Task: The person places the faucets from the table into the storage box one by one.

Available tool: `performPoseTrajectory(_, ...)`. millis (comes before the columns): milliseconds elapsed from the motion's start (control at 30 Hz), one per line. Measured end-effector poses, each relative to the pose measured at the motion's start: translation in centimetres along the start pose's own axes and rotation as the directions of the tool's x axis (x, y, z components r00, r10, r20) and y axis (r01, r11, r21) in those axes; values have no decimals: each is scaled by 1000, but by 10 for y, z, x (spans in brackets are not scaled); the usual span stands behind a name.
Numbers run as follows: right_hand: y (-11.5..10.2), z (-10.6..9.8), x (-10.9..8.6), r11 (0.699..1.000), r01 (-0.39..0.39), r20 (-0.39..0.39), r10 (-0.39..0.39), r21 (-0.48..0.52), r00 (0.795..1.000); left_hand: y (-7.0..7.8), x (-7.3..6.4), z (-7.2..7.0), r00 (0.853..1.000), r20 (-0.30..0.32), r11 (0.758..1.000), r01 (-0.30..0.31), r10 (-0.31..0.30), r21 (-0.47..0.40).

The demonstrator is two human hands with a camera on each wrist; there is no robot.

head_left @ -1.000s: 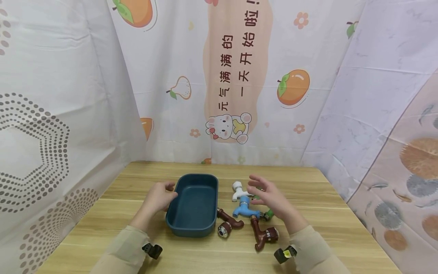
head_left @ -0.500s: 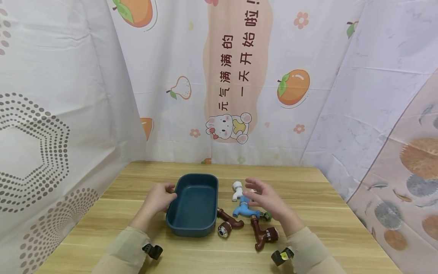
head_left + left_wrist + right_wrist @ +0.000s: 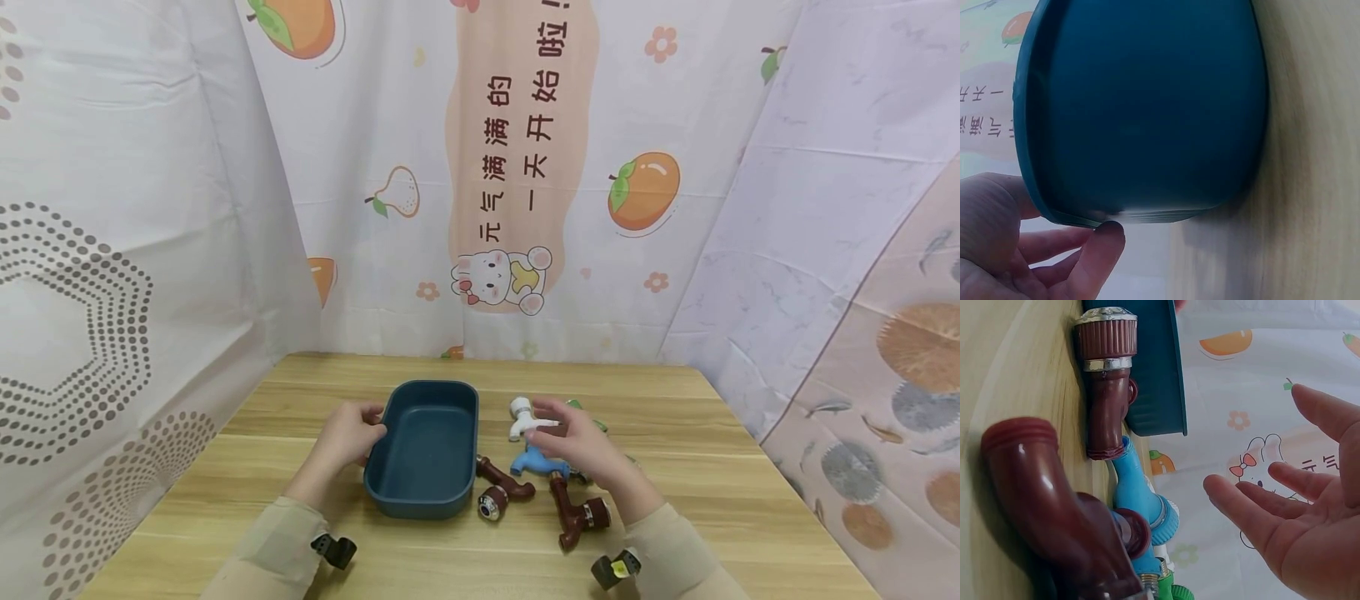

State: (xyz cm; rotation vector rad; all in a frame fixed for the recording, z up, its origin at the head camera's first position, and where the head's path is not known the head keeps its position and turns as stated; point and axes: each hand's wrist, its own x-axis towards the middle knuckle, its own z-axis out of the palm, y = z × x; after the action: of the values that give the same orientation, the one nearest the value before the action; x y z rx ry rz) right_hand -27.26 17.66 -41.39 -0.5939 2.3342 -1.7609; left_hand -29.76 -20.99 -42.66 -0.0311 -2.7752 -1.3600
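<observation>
My left hand (image 3: pixel 347 435) touches the left side of a dark teal plastic bin (image 3: pixel 423 508) from outside, its thumb tip at the rim. In the left wrist view the fingers (image 3: pixel 1100 250) lie loosely along the bin's outer wall. My right hand (image 3: pixel 587 446) hovers over the taps with spread fingers and nothing between them. Beneath it lies a blue tap (image 3: pixel 529 463), partly covered by the hand. A white tap (image 3: pixel 519 408) lies just beyond. Green parts (image 3: pixel 1165 586) show past the blue tap in the right wrist view, mostly hidden.
Two brown taps lie nearer the front: one (image 3: pixel 493 502) against the bin's right side, the other (image 3: pixel 573 518) below my right hand. Patterned curtains (image 3: pixel 375 275) hang behind and beside the wooden table (image 3: pixel 450 558).
My right hand has come left and lower, from above the green taps to over the blue one. The left hand and bin have stayed in place.
</observation>
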Motion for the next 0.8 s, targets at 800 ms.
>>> performPoseTrajectory(800, 5, 14, 0, 968, -17, 33, 26, -252, 999, -6, 3, -1, 1000, 6, 1000, 16, -16, -6)
